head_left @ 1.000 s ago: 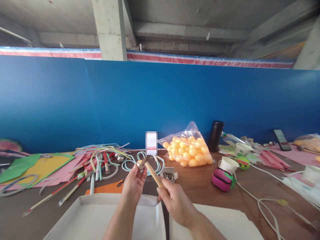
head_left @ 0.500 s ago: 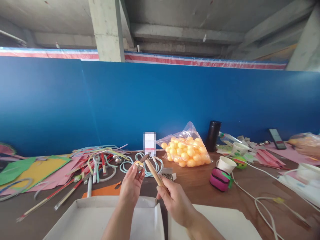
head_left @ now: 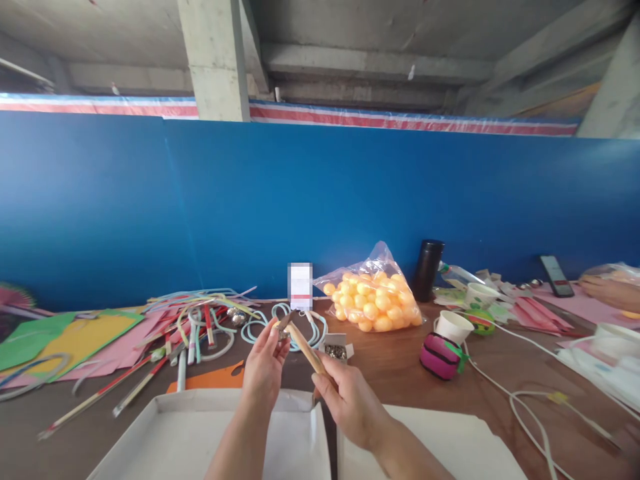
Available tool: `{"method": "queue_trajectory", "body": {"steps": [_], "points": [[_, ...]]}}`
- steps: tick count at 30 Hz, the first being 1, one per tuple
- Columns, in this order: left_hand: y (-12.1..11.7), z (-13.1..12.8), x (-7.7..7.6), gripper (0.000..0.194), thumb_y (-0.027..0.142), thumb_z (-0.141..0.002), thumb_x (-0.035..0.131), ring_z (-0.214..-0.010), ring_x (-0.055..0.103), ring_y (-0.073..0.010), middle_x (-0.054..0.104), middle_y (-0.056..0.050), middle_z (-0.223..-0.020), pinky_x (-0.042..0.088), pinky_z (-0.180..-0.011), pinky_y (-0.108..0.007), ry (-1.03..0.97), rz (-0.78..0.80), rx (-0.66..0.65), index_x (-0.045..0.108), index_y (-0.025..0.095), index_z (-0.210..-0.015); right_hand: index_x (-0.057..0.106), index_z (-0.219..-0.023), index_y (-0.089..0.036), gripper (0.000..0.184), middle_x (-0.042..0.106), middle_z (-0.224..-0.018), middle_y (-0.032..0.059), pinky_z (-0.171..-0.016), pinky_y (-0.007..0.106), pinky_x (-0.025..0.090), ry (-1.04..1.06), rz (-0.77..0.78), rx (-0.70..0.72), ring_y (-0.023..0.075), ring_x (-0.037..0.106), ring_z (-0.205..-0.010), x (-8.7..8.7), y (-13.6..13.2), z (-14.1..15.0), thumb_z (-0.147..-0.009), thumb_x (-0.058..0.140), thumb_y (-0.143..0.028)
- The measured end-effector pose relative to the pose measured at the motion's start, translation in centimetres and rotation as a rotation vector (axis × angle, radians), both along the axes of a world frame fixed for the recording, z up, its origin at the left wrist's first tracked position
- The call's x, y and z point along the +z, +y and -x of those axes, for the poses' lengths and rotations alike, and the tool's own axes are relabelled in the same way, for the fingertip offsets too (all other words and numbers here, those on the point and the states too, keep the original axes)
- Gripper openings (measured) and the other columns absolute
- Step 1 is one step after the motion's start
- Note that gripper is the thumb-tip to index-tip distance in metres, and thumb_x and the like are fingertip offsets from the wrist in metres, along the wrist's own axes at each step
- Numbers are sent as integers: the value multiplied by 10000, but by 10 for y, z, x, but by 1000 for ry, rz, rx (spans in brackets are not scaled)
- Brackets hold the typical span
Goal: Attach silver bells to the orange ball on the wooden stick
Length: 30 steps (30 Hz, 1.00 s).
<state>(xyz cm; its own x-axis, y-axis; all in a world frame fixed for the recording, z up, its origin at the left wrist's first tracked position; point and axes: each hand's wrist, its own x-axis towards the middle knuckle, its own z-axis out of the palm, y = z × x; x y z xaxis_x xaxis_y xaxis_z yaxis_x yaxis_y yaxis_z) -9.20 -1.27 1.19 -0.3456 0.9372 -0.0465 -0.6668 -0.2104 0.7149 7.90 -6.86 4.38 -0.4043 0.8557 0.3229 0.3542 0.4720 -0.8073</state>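
My right hand (head_left: 353, 403) is wrapped round the wooden handle of a small hammer (head_left: 307, 350). Its dark metal head points up and to the left, at the fingertips of my left hand (head_left: 265, 363). Those fingers pinch a small shiny silver ball (head_left: 283, 333), mostly hidden by the hammer head and fingers. Whether head and ball touch, I cannot tell. Beyond both hands lie pale blue coiled tubes (head_left: 255, 328). A little box of small metal pieces (head_left: 336, 351) sits just past my right hand.
Below my forearms are an open white box (head_left: 200, 427) and a white lid or board (head_left: 430, 437). A bag of orange balls (head_left: 373, 307), a black bottle (head_left: 429, 270), a paper cup (head_left: 454, 327) and a pink pouch (head_left: 439, 357) stand rightward. Sticks and tubes (head_left: 195, 327) pile up left.
The hammer head has shifted slightly down and left over the silver ball, covering more of it. Both hands keep their grips.
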Motion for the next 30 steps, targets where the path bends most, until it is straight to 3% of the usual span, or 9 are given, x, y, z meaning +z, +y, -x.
{"method": "queue_trajectory", "body": {"steps": [8, 13, 18, 25, 30], "points": [[0, 0, -2, 309, 171, -760, 644, -662, 620, -76, 668, -53, -867, 522, -675, -194, 14, 8, -3, 643, 172, -1068, 485, -1283, -208, 387, 640, -736, 13, -666, 253, 446, -26, -16, -33, 164, 587, -673, -3, 1, -1, -912, 423, -296], [-2, 0, -2, 334, 250, -784, 616, -713, 646, -120, 653, -49, -857, 530, -671, -226, -1, 1, -24, 618, 194, -1113, 469, -1298, -222, 390, 624, -699, 3, -627, 238, 442, 8, -27, -85, 155, 579, -639, -5, 4, -2, -927, 395, -320], [0, 0, -1, 329, 204, -793, 594, -717, 651, -126, 659, -65, -892, 532, -676, -238, 1, 10, -26, 607, 192, -1122, 480, -1290, -211, 389, 620, -700, 3, -628, 234, 444, 27, -42, -67, 153, 578, -642, -5, 2, -1, -924, 406, -318], [4, 0, -6, 182, 223, -783, 624, -725, 643, -122, 660, -77, -897, 522, -635, -217, 17, 68, -6, 647, 148, -947, 469, -1301, -212, 392, 619, -700, -4, -640, 235, 441, 23, -25, -32, 149, 577, -652, -5, 2, -1, -927, 403, -311], [2, -1, -4, 166, 219, -785, 621, -762, 658, -153, 661, -80, -910, 532, -632, -242, 21, 34, -46, 632, 144, -932, 491, -1276, -205, 383, 619, -684, -4, -627, 238, 437, 26, 2, -33, 149, 566, -630, -3, 2, -1, -923, 411, -329]]}}
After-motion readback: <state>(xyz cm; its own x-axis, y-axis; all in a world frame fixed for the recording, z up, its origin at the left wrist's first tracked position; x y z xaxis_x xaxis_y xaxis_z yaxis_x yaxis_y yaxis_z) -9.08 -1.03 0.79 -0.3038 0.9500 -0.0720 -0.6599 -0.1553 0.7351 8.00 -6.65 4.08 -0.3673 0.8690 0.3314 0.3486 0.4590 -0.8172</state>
